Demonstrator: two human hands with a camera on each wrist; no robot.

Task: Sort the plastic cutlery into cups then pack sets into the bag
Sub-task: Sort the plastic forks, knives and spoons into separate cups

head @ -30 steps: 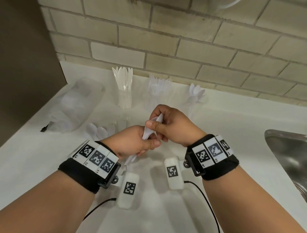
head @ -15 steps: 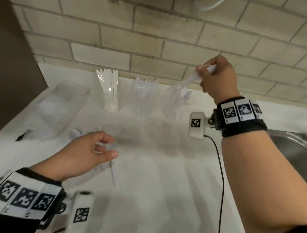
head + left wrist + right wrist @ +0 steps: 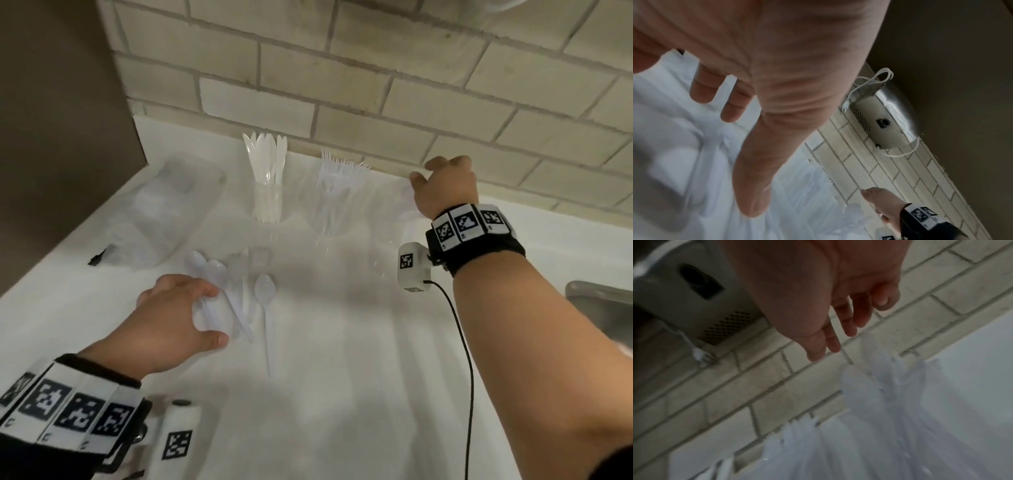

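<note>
left hand (image 3: 171,322) over loose spoons (image 3: 236,291)

The head camera looks forward and down from above the white counter (image 3: 342,394), taking in both forearms and the brick wall (image 3: 376,85) at the far edge. The left wrist camera sits close under the left hand (image 3: 777,56), facing right and far along the counter toward the wall. The right wrist camera sits close under the right hand (image 3: 818,288), facing the same wall. All three share the brick wall; both wrist views share the metal box (image 3: 885,120) mounted on it.
</note>
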